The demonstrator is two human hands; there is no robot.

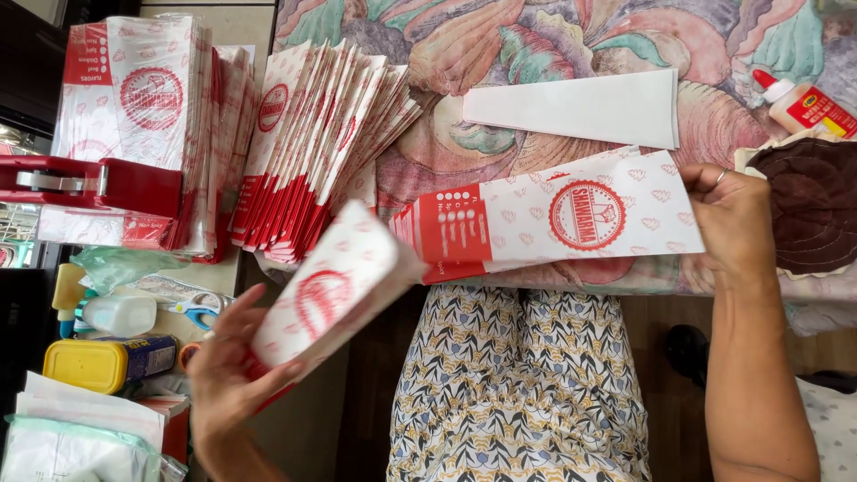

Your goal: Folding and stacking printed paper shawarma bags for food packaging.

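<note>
Patterned fabric of the person's lap (522, 384) fills the bottom of the view, and just above it both hands are busy with printed paper bags. Curled around the lower end of a white-and-red paper bag (326, 290), the left hand (228, 379) has its fingers closed on it, thumb on top, and the bag tilts up and to the right, slightly blurred. Over at the right, the right hand (732, 223) pinches the end of a long flat red-and-white printed paper sleeve (553, 223), which lies across the edge of the floral-patterned cloth (500, 54); a ring shows on one finger.

Beyond the sleeve rests a plain white folded paper piece (571, 107). A fanned stack of finished red-and-white bags (312, 143) leans at upper left, beside a taller upright bundle of the same bags (134, 107). A red tape dispenser (89, 183) sits in front of that bundle. A white glue bottle with red cap (803, 103) lies at the right edge, near a brown quilted pad (808, 210).

To handle this well, I judge that the right hand should keep the sleeve flat and taut against the cloth so it does not crease, while the left hand carries its bag by the folded end, edges squared, so it can sit flush with the fanned stack rather than splaying it.
</note>
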